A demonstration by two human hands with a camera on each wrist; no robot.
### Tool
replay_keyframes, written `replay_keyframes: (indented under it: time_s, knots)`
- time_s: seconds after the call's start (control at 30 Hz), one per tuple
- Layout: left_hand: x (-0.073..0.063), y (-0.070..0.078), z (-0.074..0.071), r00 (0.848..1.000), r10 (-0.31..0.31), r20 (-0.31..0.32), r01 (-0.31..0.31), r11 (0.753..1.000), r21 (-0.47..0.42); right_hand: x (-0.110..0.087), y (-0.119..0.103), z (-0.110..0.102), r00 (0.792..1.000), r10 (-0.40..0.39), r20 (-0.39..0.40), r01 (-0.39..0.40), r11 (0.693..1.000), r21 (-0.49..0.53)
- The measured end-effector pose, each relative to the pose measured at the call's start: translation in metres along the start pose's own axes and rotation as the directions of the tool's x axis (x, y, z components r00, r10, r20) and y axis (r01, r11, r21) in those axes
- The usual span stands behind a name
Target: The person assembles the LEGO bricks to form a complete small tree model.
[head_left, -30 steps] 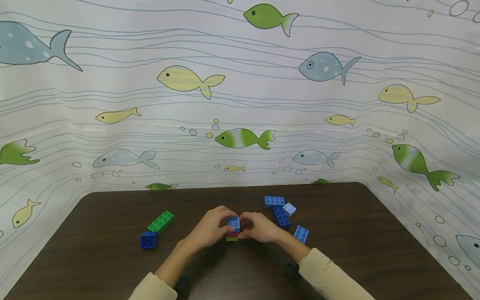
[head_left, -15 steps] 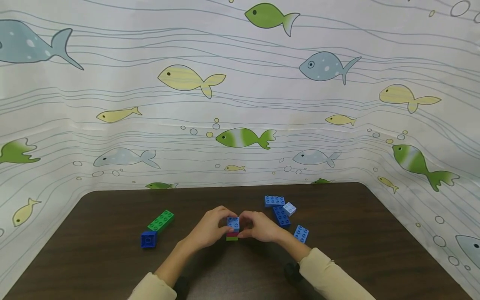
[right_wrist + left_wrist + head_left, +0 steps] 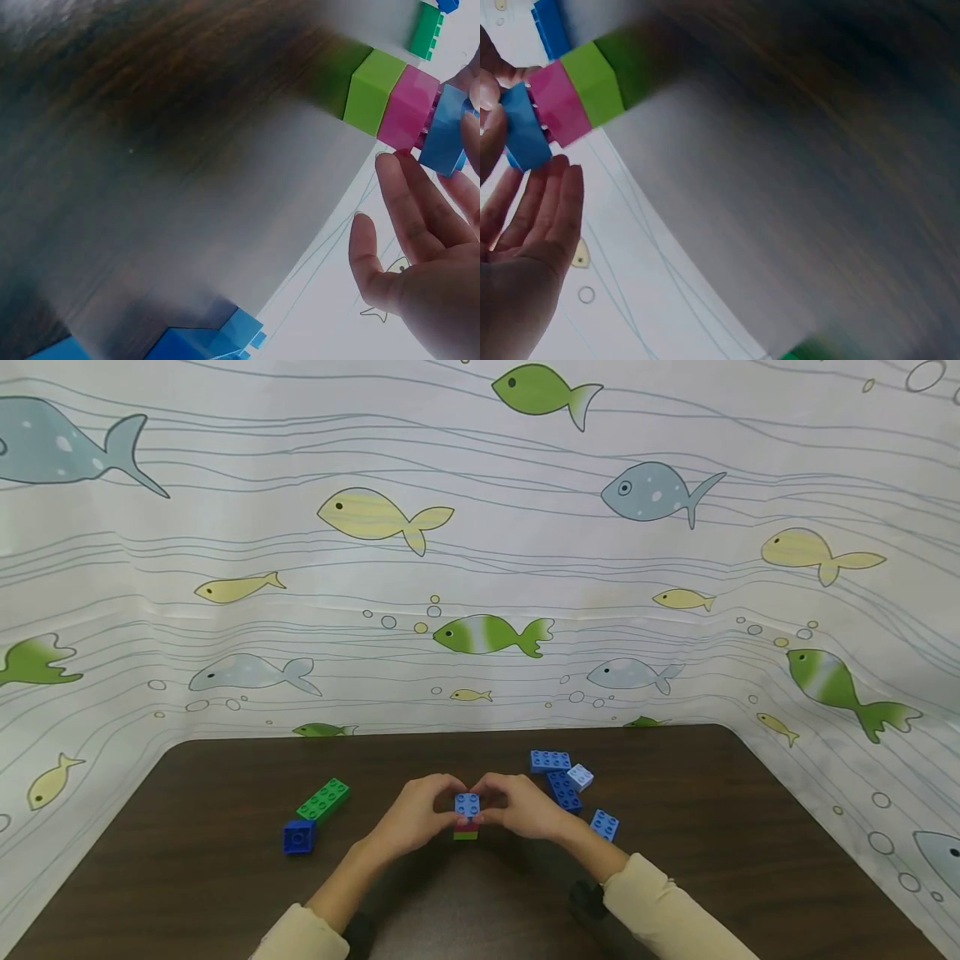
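Note:
A small stack stands upright on the table in front of me: a lime green brick [image 3: 373, 91] at the bottom, a magenta brick [image 3: 409, 107] on it, and a light blue brick [image 3: 467, 805] on top. In both wrist views, magenta studs show in a thin gap under the blue brick, which sits slightly askew. My left hand [image 3: 411, 812] pinches the blue brick from the left, thumb on its near face. From the right, my right hand [image 3: 523, 808] pinches the same brick, its thumb beside the left one. The fingertips behind the brick are partly hidden.
Left of the stack lie a green brick [image 3: 323, 800] and a dark blue brick [image 3: 298, 837] on its side. On the right are a blue brick [image 3: 551, 762], a darker blue one [image 3: 563, 792], a pale blue one [image 3: 580, 777] and another blue brick [image 3: 603, 826], near the right forearm.
My right hand has closed in on the light blue brick, its thumb coming up to the near face. The left hand keeps its hold, and the stack stays in place.

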State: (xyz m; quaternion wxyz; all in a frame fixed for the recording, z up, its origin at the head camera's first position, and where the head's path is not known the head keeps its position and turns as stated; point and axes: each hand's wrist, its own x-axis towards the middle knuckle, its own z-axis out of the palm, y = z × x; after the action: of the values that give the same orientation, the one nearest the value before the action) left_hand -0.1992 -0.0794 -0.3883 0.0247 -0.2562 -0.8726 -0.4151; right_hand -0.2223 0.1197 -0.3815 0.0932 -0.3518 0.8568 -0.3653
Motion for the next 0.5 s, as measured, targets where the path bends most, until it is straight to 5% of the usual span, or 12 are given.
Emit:
replay_keyframes:
  time_s: [0.5]
  knots:
    - [-0.0016, -0.0082, -0.0036, 0.997, -0.027, 0.072, 0.035, 0.993, -0.112, 0.0038, 0.0002, -0.0041, 0.999, -0.005, 0.043, 0.003, 0.999, 0.052]
